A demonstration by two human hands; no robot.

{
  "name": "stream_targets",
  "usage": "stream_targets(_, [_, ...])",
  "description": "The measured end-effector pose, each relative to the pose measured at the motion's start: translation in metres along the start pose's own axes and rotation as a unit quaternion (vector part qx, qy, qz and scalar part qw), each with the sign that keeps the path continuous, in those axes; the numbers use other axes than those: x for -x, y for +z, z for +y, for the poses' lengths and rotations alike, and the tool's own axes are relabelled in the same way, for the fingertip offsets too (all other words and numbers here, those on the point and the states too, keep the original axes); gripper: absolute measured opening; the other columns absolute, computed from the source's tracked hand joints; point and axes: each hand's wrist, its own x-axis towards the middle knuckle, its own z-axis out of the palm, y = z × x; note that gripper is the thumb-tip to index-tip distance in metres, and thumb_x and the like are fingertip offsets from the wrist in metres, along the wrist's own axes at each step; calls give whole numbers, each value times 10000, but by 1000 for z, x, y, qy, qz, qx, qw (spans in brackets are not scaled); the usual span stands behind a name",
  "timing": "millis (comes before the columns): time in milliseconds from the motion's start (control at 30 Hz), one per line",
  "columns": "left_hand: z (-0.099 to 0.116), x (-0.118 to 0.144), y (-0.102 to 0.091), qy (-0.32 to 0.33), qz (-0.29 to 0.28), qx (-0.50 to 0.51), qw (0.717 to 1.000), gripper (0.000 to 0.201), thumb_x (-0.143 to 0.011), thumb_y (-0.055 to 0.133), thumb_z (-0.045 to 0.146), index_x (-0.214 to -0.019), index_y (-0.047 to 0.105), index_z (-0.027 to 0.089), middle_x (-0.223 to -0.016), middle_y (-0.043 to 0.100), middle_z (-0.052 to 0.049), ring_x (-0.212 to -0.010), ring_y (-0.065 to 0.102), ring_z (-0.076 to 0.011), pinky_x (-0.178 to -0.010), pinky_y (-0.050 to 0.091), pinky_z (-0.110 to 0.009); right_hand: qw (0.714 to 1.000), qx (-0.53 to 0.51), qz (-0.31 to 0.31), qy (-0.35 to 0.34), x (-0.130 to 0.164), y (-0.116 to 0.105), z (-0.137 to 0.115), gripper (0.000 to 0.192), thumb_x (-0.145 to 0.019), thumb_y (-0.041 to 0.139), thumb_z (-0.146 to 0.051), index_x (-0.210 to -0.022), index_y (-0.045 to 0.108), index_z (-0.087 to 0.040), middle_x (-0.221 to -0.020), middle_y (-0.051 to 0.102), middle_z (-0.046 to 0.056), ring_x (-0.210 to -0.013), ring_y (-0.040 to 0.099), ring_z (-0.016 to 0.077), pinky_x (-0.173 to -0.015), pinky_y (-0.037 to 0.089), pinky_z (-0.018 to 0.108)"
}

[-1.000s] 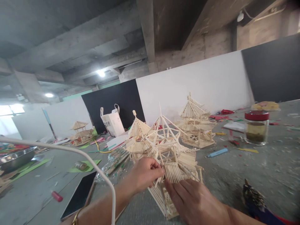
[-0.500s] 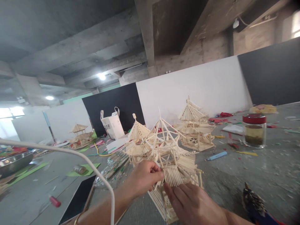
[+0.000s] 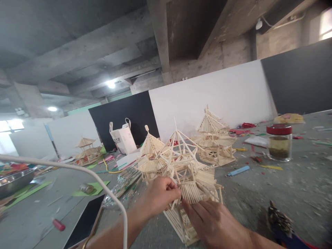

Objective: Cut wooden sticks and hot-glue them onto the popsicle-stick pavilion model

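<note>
With the left hand point(image 3: 158, 195) pinching a thin stick at the stick pagoda model's point(image 3: 190, 180) nine o'clock edge and the right hand's point(image 3: 215, 224) fingers pressed flat at six o'clock, too hard a squeeze could snap its eaves.

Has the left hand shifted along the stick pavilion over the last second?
No. The left hand pinches the same lower roof edge of the stick pavilion, beside the right hand; only the camera drifts.

bare forearms — gold bracelet point(image 3: 89, 239)
</note>
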Motion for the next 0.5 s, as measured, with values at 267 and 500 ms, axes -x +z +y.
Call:
stream_targets(267, [-2, 1, 0, 8, -3, 2, 1000, 193, -674, 535, 349, -679, 557, 157, -464, 439, 73, -366, 390, -60, -344, 298, -165, 1000, -4, 0, 25, -6, -1, 1, 289, -637, 506, -60, -925, 531, -47, -568, 568, -2, -437, 521, 145, -384, 317, 292])
stream_targets(500, [-2, 0, 0, 19, -4, -5, 1000, 182, -680, 529, 337, -671, 563, 159, -458, 444, 69, -363, 399, -61, -353, 298, -169, 998, -16, -49, 28, -1, -7, 1, 411, -636, 507, -73, -1043, 504, -11, -591, 589, 13, -446, 542, 143, -386, 339, 265])
